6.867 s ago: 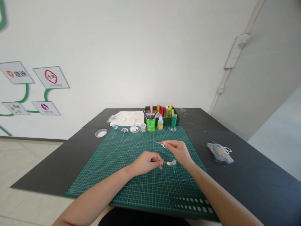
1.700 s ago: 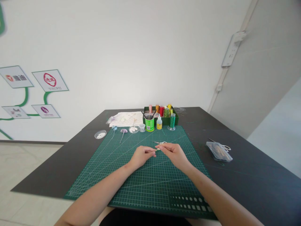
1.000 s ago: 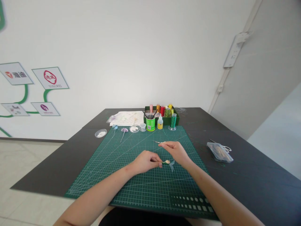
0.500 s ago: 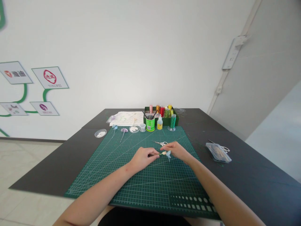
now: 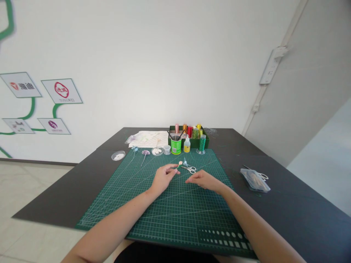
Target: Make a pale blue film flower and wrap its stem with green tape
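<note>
My left hand (image 5: 163,178) pinches the thin stem of a small craft flower (image 5: 181,163), whose pale beige and blue petals point away from me above the green cutting mat (image 5: 142,204). My right hand (image 5: 202,179) hovers just right of it over the mat with its fingertips pinched together; a fine thread may run between the two hands, but I cannot make it out. Small white-handled scissors (image 5: 190,169) lie on the mat right behind my right hand's fingers.
At the mat's far edge stand a green cup of tools (image 5: 176,144), a glue bottle (image 5: 187,144), a green thread spool (image 5: 202,143), a box of coloured spools (image 5: 204,136), small dishes (image 5: 118,156) and two finished flowers (image 5: 144,152). A clear bag (image 5: 254,179) lies on the right.
The left hand has lifted the flower up and away, tilting its petals toward the far edge. The right hand has come off the flower and dropped slightly toward me.
</note>
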{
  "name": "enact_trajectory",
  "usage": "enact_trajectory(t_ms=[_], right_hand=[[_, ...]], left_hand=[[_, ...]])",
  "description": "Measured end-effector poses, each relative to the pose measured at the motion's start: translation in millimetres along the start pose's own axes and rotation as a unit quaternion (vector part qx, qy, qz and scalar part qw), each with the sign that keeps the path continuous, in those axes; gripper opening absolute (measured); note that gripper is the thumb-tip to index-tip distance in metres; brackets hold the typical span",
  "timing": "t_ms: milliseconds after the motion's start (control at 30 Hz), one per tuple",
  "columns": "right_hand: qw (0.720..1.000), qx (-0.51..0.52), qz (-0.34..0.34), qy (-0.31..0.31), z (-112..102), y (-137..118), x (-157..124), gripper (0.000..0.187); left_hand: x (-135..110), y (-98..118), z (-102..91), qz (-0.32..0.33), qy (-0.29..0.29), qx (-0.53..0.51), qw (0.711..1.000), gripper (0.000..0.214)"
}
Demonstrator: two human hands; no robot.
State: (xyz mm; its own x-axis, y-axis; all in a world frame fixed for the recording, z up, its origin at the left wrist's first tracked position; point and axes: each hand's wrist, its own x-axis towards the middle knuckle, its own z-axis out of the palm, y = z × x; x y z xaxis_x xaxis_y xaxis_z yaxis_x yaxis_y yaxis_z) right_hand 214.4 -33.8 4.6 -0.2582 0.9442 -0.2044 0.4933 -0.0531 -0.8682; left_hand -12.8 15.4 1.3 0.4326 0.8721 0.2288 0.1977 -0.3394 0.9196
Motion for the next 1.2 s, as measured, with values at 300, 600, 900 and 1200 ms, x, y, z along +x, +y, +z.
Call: enact_trajectory(t_ms=[300,600,900,1200], right_hand=[[0.999,0.019,0.008,-0.034,-3.1,2.6,-1.6,0.046],[0.999,0.017,0.025,-0.041,-3.5,-0.3,-4.5,0.039],[0.995,0.032,-0.024,-0.086,-0.3,-14.0,-14.1,0.034],[0.985,0.108,-0.089,-0.100,-1.1,-21.2,-22.3,0.040]], left_hand=[[8.7,-10.5,-3.9,-0.046,0.016,-0.028,0.998,0.044],[14.1,-16.0,-8.6,-0.049,0.030,-0.003,0.998,0.045],[13.3,-12.6,-17.2,-0.032,0.007,0.134,0.990,0.026],[4.0,-5.3,-13.6,-0.020,-0.127,0.197,0.972,0.020]])
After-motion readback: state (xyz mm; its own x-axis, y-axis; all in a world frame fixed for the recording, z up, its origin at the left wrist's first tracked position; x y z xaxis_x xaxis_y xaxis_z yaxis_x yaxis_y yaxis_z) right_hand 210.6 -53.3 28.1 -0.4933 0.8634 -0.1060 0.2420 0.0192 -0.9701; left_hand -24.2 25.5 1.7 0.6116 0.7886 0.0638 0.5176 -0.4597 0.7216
